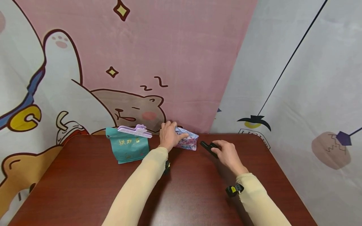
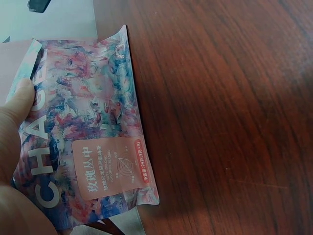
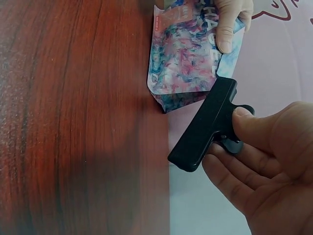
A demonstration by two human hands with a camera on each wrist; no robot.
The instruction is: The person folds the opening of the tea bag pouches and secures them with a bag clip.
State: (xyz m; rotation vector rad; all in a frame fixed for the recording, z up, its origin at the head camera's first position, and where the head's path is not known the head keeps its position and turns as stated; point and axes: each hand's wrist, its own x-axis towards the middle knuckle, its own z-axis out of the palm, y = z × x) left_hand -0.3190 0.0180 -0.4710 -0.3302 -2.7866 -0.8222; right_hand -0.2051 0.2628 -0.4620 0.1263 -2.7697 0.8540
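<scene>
Near the table's back edge, my left hand (image 1: 169, 135) holds a pink-and-blue tea pouch (image 1: 189, 141) by its top. In the left wrist view the thumb (image 2: 22, 100) presses on the folded-over top of the pouch (image 2: 98, 107); the other fingers are hidden behind it. To the right, my right hand (image 1: 228, 155) pinches a black bag clip (image 1: 208, 148) by its handles. The right wrist view shows the long bar of the clip (image 3: 205, 127) just beside the pouch's end; whether they touch I cannot tell.
Left of my left hand, a teal pouch (image 1: 128, 149) stands on the brown table (image 1: 181, 201), with a lilac bag clip (image 1: 135, 130) across its top. A wall cloth (image 1: 192, 62) with cartoon animals hangs directly behind the table, and continues along the right side.
</scene>
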